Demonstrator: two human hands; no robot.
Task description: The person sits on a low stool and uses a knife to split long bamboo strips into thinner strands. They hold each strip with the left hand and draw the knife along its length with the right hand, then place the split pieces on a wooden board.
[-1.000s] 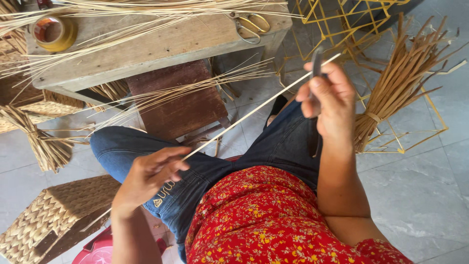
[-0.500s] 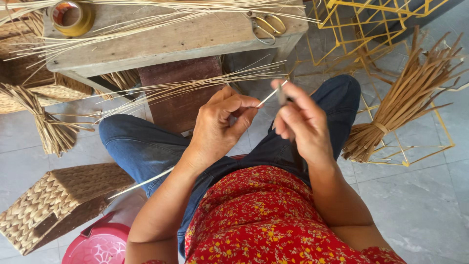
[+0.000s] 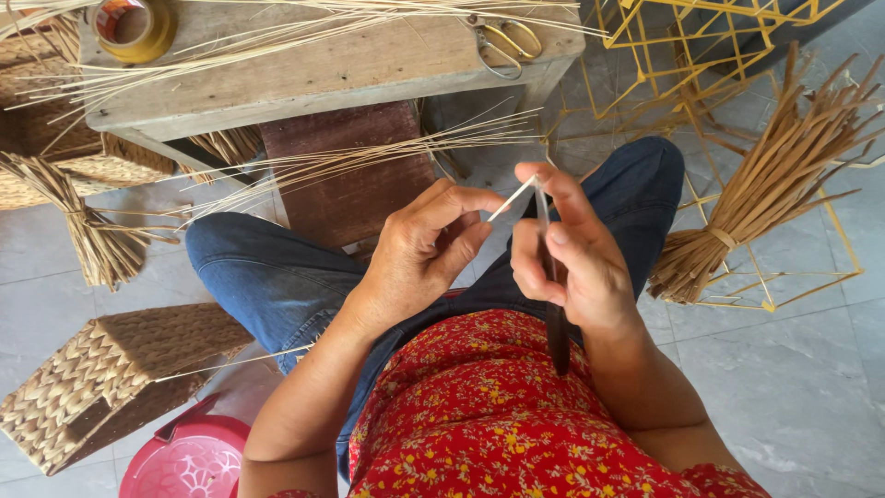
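Centre frame: the left hand (image 3: 426,247) pinches a thin pale reed strip (image 3: 510,200) whose long axis rises toward upper right, meeting the dark-handled knife (image 3: 554,304) gripped upright in the right hand (image 3: 572,254).

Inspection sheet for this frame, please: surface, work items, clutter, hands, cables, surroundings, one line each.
Surface: grey tiled floor; low wooden bench in front of the seated person.
Work items: thin pale strip pinched between both hands; dark-handled knife in the right hand, blade up against the strip.
Clutter: loose pale strips across and under the bench; tape roll and scissors on the bench.
Hands: left hand pinches the strip; right hand grips the knife.
Cables: nothing seen.
Surroundings: woven basket, pink plastic lid, tied reed bundle, yellow wire frames.
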